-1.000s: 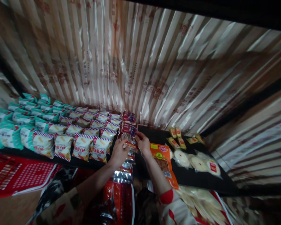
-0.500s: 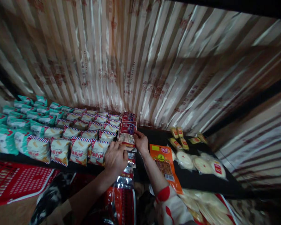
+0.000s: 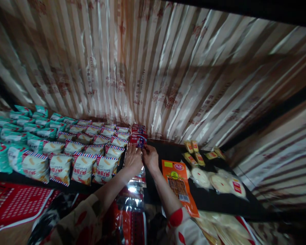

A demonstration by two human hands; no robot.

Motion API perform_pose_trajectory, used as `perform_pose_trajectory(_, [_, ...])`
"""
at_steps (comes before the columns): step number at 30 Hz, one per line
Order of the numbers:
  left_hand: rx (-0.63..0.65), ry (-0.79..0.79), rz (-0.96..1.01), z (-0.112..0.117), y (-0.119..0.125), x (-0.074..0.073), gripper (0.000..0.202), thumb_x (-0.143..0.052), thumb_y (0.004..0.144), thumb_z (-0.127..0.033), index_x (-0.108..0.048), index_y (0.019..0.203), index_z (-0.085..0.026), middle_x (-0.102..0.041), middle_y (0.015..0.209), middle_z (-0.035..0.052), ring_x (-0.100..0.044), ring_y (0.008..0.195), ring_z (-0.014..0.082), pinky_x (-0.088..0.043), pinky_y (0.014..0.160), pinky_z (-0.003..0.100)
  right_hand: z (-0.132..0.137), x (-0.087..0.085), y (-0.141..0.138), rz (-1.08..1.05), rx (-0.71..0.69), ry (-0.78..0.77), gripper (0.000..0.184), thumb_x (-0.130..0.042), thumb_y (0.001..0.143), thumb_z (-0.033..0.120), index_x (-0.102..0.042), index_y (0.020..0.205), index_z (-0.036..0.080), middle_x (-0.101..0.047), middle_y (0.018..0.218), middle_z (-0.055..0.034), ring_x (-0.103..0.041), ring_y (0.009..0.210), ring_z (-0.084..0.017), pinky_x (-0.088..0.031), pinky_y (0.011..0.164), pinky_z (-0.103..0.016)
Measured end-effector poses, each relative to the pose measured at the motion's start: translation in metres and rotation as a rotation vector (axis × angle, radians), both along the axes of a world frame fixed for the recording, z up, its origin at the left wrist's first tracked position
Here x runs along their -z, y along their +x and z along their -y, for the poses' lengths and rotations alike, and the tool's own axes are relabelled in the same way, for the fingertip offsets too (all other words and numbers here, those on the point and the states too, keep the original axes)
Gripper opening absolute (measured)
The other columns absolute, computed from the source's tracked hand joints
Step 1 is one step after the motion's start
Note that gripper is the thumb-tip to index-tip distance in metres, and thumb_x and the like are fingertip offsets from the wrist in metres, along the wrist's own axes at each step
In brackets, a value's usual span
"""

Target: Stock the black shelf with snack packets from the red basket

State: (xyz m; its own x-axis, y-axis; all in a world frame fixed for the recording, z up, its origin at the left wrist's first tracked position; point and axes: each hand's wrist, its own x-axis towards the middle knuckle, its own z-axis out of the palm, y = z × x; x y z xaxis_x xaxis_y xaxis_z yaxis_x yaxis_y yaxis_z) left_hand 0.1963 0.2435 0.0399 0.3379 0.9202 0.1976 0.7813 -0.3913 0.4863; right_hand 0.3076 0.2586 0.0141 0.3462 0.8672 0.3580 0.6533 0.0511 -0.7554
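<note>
Packets crowd the left half of the black shelf [image 3: 165,149]. Teal bags [image 3: 12,136] sit far left. Rows of striped snack bags [image 3: 83,168] run right up to the near edge, with no gaps between them. Open room lies only right of centre, a bare dark strip between the hands and the small yellow packets [image 3: 193,149].

An orange packet [image 3: 177,177] lies just right of the right forearm and overhangs the near edge. Round cakes in clear wrap [image 3: 220,182] lie further right. A striped foil backing [image 3: 168,85] closes off the far side.

The red-and-blue packet [image 3: 138,140] sits mid-shelf at the right end of the striped rows, in front of more packets of its kind [image 3: 138,128].

Its print is too dim and small to read. The backs of the hands cover its near edge. A shiny silver-and-red strip [image 3: 131,204] hangs below the shelf edge between the forearms, its lower end cut off by the frame. A red perforated sheet [image 3: 12,200] shows low on the left, partly out of view.

The left hand [image 3: 134,160] and right hand [image 3: 150,158] reach far in, side by side and almost touching, knuckles up and wrists low. Each grip is closed small, fingertips pinched on the packet's near edge. Patterned white-and-red sleeves [image 3: 186,228] cover both forearms.
</note>
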Motion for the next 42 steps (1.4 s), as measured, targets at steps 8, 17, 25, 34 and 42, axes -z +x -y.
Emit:
perform_pose_trajectory(8, [-0.045,-0.043,-0.052,-0.004,-0.002,0.005,0.049,-0.036,0.081,-0.016,-0.046,0.127,-0.003,-0.042,0.137,0.0211,-0.024,0.135,0.0313,-0.023,0.108,0.049,0.001,-0.004,-0.001,0.211,0.025,-0.086,0.031,-0.047,0.081,0.029,-0.065,0.105,0.019,-0.063,0.107,-0.0099,-0.054,0.102,-0.024,-0.04,0.089,-0.036])
perform_pose_trajectory(17, [-0.072,-0.044,-0.031,-0.008,-0.004,0.012,0.049,-0.038,0.082,-0.018,-0.043,0.128,-0.005,-0.039,0.139,0.0215,-0.028,0.133,0.0318,-0.026,0.107,0.048,-0.018,0.01,0.003,0.006,-0.06,-0.009,0.04,-0.043,0.084,0.036,-0.059,0.115,0.017,-0.061,0.119,-0.0098,-0.051,0.114,-0.022,-0.035,0.1,-0.039])
perform_pose_trajectory(25, [-0.089,-0.047,-0.013,-0.013,-0.005,0.015,0.051,-0.039,0.083,-0.022,-0.042,0.13,-0.002,-0.037,0.14,0.0227,-0.027,0.134,0.0316,-0.025,0.108,0.046,-0.016,0.003,-0.004,-0.001,-0.042,-0.017,0.042,-0.041,0.084,0.037,-0.061,0.113,0.013,-0.062,0.116,-0.0123,-0.054,0.11,-0.022,-0.039,0.097,-0.036])
perform_pose_trajectory(34, [-0.05,-0.04,0.003,-0.017,-0.005,0.021,0.048,-0.04,0.083,-0.024,-0.046,0.126,-0.006,-0.045,0.135,0.0175,-0.031,0.132,0.0281,-0.022,0.11,0.047,-0.016,0.006,-0.001,0.03,-0.01,-0.026,0.042,-0.043,0.084,0.034,-0.06,0.115,0.012,-0.061,0.117,-0.0131,-0.053,0.111,-0.022,-0.038,0.098,-0.037])
perform_pose_trajectory(42, [-0.058,-0.047,-0.094,-0.018,-0.004,0.021,0.053,-0.042,0.081,-0.027,-0.044,0.129,-0.004,-0.041,0.139,0.0179,-0.027,0.134,0.0294,-0.023,0.11,0.045,-0.031,-0.004,-0.005,0.381,-0.148,0.102,0.037,-0.038,0.087,0.025,-0.062,0.114,0.017,-0.055,0.127,-0.009,-0.036,0.128,-0.021,-0.031,0.106,-0.042])
